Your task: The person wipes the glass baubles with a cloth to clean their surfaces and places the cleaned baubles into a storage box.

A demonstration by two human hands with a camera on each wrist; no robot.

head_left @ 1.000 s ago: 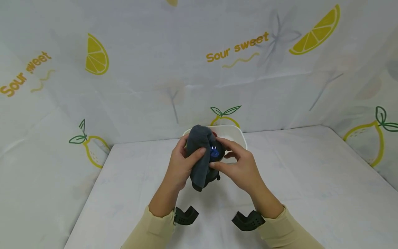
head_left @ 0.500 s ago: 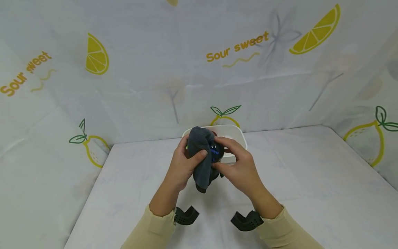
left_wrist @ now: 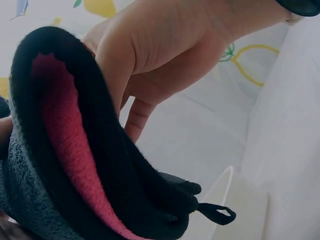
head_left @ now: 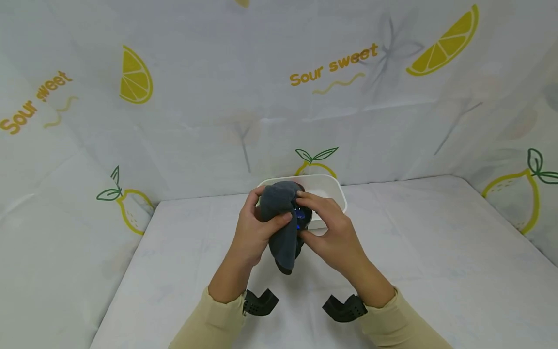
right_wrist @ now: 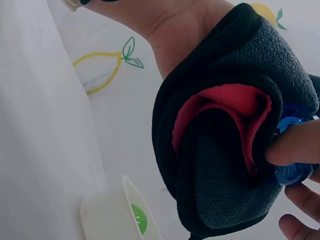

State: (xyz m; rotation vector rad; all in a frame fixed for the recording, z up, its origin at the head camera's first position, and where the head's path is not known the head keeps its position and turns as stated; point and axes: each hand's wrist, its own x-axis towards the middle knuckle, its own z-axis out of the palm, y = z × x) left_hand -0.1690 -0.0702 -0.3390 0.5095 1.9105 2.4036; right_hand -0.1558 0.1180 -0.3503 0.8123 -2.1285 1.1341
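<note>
In the head view my left hand (head_left: 253,235) grips a dark grey cloth (head_left: 283,242), thumb on top. The cloth has a pink-red inner side, seen as a fold in both wrist views, and a small loop (left_wrist: 219,214) at one corner. It wraps part of a rounded, shiny dark thing with a blue front (head_left: 303,216); in the right wrist view its blue part (right_wrist: 292,172) looks glossy. My right hand (head_left: 335,230) holds this thing's right side between thumb and fingers. The cloth hides the rest of it, so its kind is unclear.
A white plastic tub (head_left: 333,188) stands behind the hands, close to the back wall. Something round and green (right_wrist: 139,219) lies in it. A white cloth (head_left: 414,252) covers the table, and lemon-printed sheeting (head_left: 196,97) rises at the back and sides.
The cloth's top has dropped a little and its lower end hangs slightly lower. My right fingers have shifted left toward the cloth, and the dark thing beneath it has turned slightly.
</note>
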